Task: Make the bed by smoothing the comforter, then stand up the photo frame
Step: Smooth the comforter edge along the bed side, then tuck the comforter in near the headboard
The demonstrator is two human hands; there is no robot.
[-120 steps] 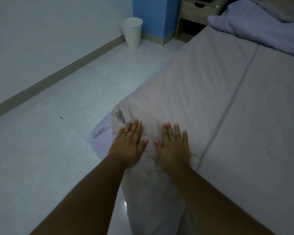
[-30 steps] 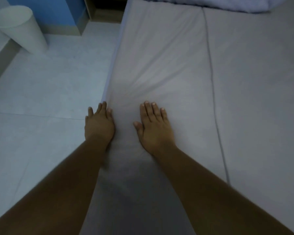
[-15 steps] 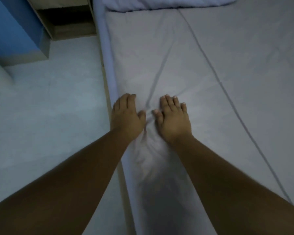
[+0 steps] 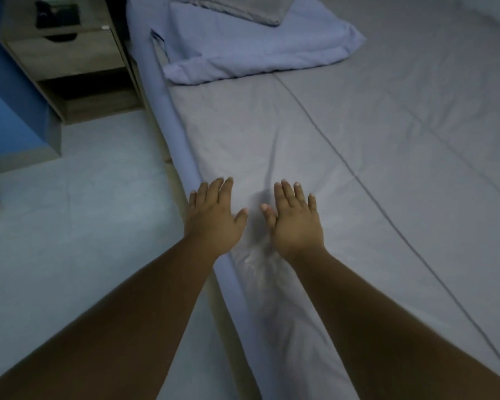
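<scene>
A grey comforter [image 4: 373, 157] covers the bed, with a long seam running diagonally and a crease ahead of my fingers. My left hand [image 4: 212, 217] lies flat, palm down, at the bed's left edge with its fingers spread. My right hand [image 4: 295, 219] lies flat on the comforter just to its right, fingers apart. Neither hand holds anything. A dark flat object [image 4: 57, 14] lies on the nightstand; I cannot tell whether it is the photo frame.
A wooden nightstand [image 4: 67, 56] stands at the far left by the bed's head. A pale blue pillow [image 4: 251, 50] with a grey folded cloth [image 4: 243, 7] on it lies at the head. Blue wall [image 4: 3, 111] and tiled floor [image 4: 84, 212] are on the left.
Both hands have slid forward along the bed's left edge toward the pillow and spread a little apart. The nightstand and pillow have come fully into view.
</scene>
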